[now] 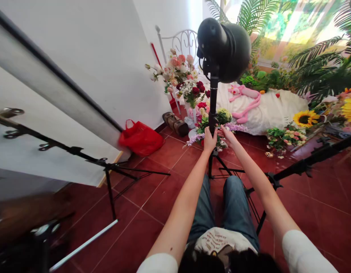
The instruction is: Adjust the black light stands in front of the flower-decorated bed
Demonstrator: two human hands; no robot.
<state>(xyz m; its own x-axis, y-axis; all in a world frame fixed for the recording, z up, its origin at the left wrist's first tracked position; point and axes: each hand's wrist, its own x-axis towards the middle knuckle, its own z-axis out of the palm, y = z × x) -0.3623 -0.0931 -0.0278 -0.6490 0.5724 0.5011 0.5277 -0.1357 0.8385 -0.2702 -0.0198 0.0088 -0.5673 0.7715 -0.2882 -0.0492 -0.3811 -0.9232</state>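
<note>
A black studio light [225,51] with a round housing is mounted on a black light stand [213,96] in front of me. My left hand [211,140] is closed around the stand's pole, below the light. On the pole's right side is my right hand [227,135], its fingers stretched toward the pole and somewhat apart. Whether those fingertips touch the pole is hard to tell. The stand's legs [211,165] rest on the floor ahead of my knees. Behind my hands, artificial flowers [196,138] partly surround the pole.
Black stands [108,167] hold a white panel [64,125] on the left. Another black pole [311,161] slants in from the right. A red bag [141,138] lies by the wall. Behind are a bed with white cloth [289,110], a pink plush toy [245,93] and sunflowers [306,118].
</note>
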